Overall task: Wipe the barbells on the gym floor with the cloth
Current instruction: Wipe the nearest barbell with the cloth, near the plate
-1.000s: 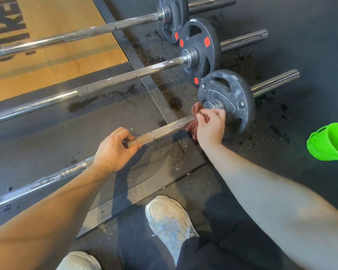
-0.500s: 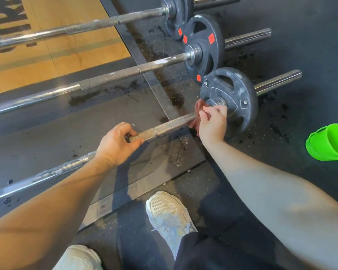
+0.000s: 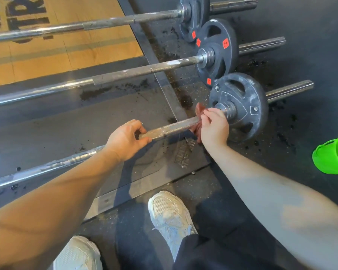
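Fingers of the left hand [image 3: 125, 140] curl round the near barbell [image 3: 170, 128]; the right hand [image 3: 213, 129] grips a reddish cloth [image 3: 200, 111] wrapped round the bar just beside the weight plate [image 3: 240, 106].

Your right hand [image 3: 214, 129] covers most of the cloth [image 3: 200, 111]; only reddish folds above and below the bar show. Undersides of those fingers [image 3: 205, 118] are hidden. The nearest barbell [image 3: 172, 127] has its bar covered under both hands, with your left hand [image 3: 125, 140] over the knurl. That bar, the middle barbell [image 3: 125, 75] and the far barbell [image 3: 105, 23] all run out of view at the left. Far plate [image 3: 191, 16] is clipped at the top. Green container [image 3: 333, 156] is clipped at the right, can't tell what it is. Red labels [image 3: 225, 43] are too small to read. Platform lettering [image 3: 26, 12] is cut off. Your left shoe [image 3: 78, 254] is clipped at the bottom.
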